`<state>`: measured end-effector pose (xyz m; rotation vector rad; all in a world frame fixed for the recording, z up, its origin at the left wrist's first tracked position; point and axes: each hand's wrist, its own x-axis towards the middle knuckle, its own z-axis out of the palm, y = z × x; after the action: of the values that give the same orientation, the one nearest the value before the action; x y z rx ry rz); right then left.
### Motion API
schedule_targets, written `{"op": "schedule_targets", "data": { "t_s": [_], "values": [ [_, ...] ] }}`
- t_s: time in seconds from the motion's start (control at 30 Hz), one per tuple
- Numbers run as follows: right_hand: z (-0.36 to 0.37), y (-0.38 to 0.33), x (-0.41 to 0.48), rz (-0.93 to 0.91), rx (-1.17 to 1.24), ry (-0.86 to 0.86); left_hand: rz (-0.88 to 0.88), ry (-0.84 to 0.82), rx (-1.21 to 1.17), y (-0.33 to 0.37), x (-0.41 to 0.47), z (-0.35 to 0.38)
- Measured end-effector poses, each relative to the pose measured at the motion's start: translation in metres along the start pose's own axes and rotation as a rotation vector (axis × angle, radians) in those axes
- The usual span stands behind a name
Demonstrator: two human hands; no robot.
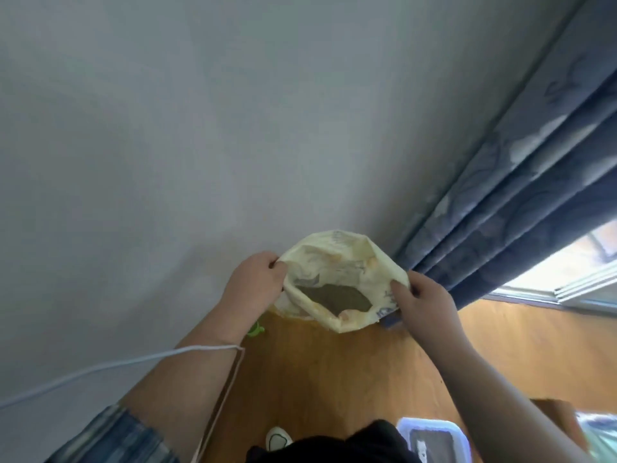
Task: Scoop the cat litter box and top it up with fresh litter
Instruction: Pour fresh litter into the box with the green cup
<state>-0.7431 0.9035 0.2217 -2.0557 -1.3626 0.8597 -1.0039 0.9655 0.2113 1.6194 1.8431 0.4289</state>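
Nearest, at the bottom edge of the view, dark clothing (334,442) covers the person's body; a white slipper (277,437) shows on the floor (334,369) just left of it; the litter box (430,422), white-rimmed with a grey inside, sits on the floor at the lower right, cut off by the frame and well apart from the hands. A blue plaid sleeve (110,436) covers the left upper arm at the lower left corner; a white cord (100,367) runs in from the left edge and crosses the left forearm, and a thinner strand hangs down from there. Both forearms reach forward over the wooden floor; a small green thing (255,329), too blurred to name, lies on the floor just beside the left wrist. The left hand (255,279) has its fingers curled round the left rim of the bag (337,248); the right hand (424,300) pinches the right rim, thumb on the outside; between them the pale yellow bag's mouth is held wide open; the bag stands at the far edge of the floor, against the wall (200,128). Inside it lies dull grey-brown litter (334,295), low in the bag. Beyond, the plain grey wall fills most of the view; a blue patterned curtain (500,212) hangs just right of the bag, touching it or nearly so; past the curtain, a bright window (567,262) shows at the right edge.
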Motion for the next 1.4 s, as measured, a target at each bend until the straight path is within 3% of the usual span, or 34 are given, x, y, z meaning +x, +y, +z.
{"op": "schedule_targets", "data": {
  "t_s": [0.37,0.53,0.77,1.0,1.4],
  "values": [
    [-0.134,0.176,-0.010,0.298,0.131,0.212,0.268,-0.357,0.220,0.171,0.015,0.167],
    [-0.169,0.246,-0.009,0.375,0.147,0.278,0.369,-0.441,0.313,0.225,0.015,0.250],
    [-0.181,0.356,0.000,0.667,0.263,0.317,0.389,-0.639,0.384,0.269,0.021,0.386],
    [-0.107,0.482,0.047,0.981,0.447,0.375,0.307,-0.817,0.504,0.232,0.065,0.558],
    [0.121,0.761,0.146,1.174,0.577,0.441,0.304,-0.881,0.720,0.029,0.157,0.869]
  ]
}}
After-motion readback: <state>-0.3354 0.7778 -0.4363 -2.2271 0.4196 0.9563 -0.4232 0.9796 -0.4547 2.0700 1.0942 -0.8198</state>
